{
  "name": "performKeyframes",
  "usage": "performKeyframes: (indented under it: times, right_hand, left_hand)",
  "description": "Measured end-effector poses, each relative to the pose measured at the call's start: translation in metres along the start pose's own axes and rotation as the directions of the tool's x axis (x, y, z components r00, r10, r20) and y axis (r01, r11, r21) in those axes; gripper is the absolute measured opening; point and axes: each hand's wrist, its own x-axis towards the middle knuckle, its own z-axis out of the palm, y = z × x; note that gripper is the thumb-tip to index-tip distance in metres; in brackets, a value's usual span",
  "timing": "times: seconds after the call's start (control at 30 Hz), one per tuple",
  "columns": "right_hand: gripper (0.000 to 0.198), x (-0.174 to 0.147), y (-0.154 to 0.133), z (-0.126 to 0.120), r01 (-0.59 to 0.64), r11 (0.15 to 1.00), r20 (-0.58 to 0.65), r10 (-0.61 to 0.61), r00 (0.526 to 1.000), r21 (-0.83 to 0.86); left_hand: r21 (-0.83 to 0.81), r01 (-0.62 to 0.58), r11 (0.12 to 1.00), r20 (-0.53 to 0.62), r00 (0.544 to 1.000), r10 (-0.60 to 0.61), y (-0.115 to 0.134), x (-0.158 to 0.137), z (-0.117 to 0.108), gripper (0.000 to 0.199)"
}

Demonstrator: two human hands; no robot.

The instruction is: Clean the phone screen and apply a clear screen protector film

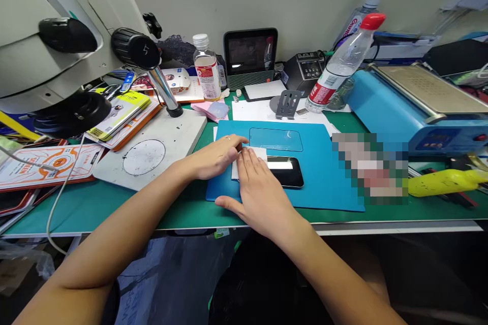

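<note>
A black smartphone (295, 177) lies flat on a blue mat (331, 162), its left part covered. My right hand (259, 188) presses flat, fingers stretched out, on a white wipe (260, 152) over the phone's left end. Beside it my left hand (219, 155) rests at the phone's left edge by the wipe, fingers extended and thumb apart; I see nothing held in it. Just behind the phone lies a clear screen protector (276, 139) with a dark outline.
A microscope (76, 51) on a white base (179, 142) stands at left near stacked boxes. Bottles (208, 73), a small screen (250, 53) and a phone stand (288, 104) are at the back. At right sit a blue heating machine (396, 117) and a yellow bottle (442, 183).
</note>
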Motion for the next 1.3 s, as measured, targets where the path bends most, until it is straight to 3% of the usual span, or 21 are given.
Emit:
performKeyframes:
  times: [0.13,0.3,0.5,0.63,0.8,0.93,1.07,1.3]
  right_hand:
    - [0.101,-0.03,0.012,-0.004,0.092,0.996,0.043,-0.092,0.995,-0.015]
    - [0.089,-0.059,0.033,-0.009,0.066,0.997,0.018,-0.066,0.998,-0.029]
    - [0.106,-0.013,0.005,-0.001,-0.048,0.998,0.002,0.048,0.999,-0.049]
    - [0.109,0.003,-0.016,0.006,0.0,1.0,-0.003,0.0,1.0,-0.016]
    - [0.098,-0.036,-0.005,0.011,0.094,0.995,-0.037,-0.094,0.995,0.013]
    - [0.091,-0.073,0.026,0.007,0.027,0.997,-0.09,-0.034,0.995,-0.076]
    - [0.09,-0.089,0.047,0.003,-0.042,0.978,-0.152,0.01,0.988,-0.206]
    - [0.088,-0.103,0.039,0.002,-0.05,0.956,-0.196,-0.008,0.981,-0.289]
  left_hand:
    - [-0.015,-0.003,1.0,0.001,1.0,0.003,-0.001,0.0,0.001,0.111]
    - [-0.022,0.007,1.0,-0.008,1.0,-0.007,0.001,0.001,0.001,0.11]
    - [-0.051,0.006,0.999,-0.037,0.999,-0.007,0.003,0.0,0.002,0.111]
    - [-0.069,0.022,0.997,-0.052,0.998,-0.025,0.004,-0.001,0.003,0.111]
    - [-0.027,0.015,1.0,-0.055,0.998,-0.017,0.001,0.0,0.005,0.11]
    - [0.019,-0.058,0.998,-0.066,0.996,0.059,-0.001,0.001,0.006,0.108]
    - [0.072,-0.095,0.993,-0.06,0.993,0.099,0.003,0.002,0.004,0.105]
    - [0.119,-0.115,0.986,0.005,0.993,0.115,0.01,0.004,0.001,0.107]
